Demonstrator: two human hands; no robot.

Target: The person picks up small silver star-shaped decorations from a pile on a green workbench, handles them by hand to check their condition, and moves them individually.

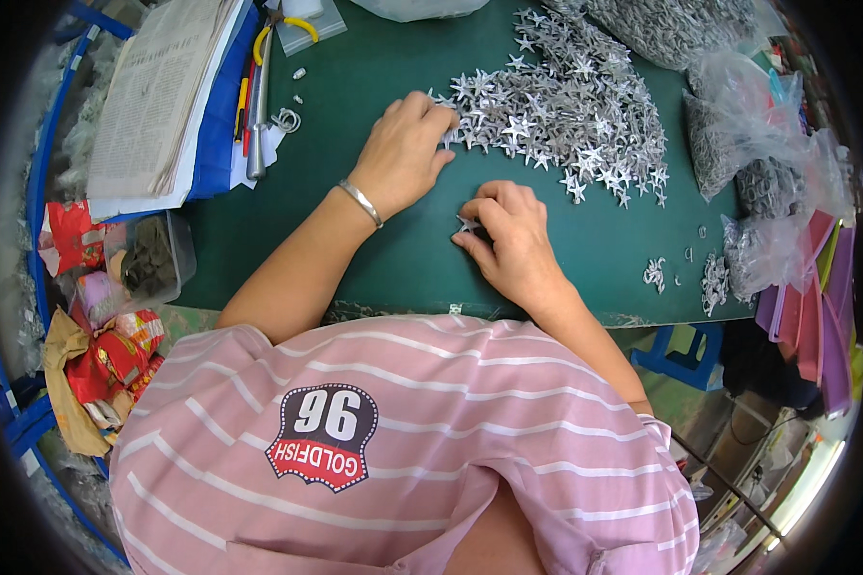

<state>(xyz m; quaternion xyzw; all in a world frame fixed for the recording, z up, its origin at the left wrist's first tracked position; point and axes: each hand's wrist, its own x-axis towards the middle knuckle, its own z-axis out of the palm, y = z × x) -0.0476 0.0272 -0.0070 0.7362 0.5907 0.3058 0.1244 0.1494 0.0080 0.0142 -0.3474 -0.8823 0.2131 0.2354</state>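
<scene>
A large heap of small silver star-shaped metal pieces [556,105] spreads over the green tabletop [355,268]. At the heap's left edge is my left hand [405,153], its fingers bent down round a few of the stars there; the fingertips are partly hidden. A metal bangle [361,203] circles the left wrist. Nearer to me and to the right, my right hand [515,235] is closed in a pinch. Between its thumb and fingers shows one star-shaped metal piece [468,224], held just above or on the table; which of the two I cannot tell.
Clear bags of small grey parts [719,125] line the right side. Small loose metal pieces [714,283] lie near the front right edge. On the left are newspapers [158,86], yellow-handled pliers [262,43], pens [243,110] and a clear plastic box [153,254]. A blue stool [681,355] stands below.
</scene>
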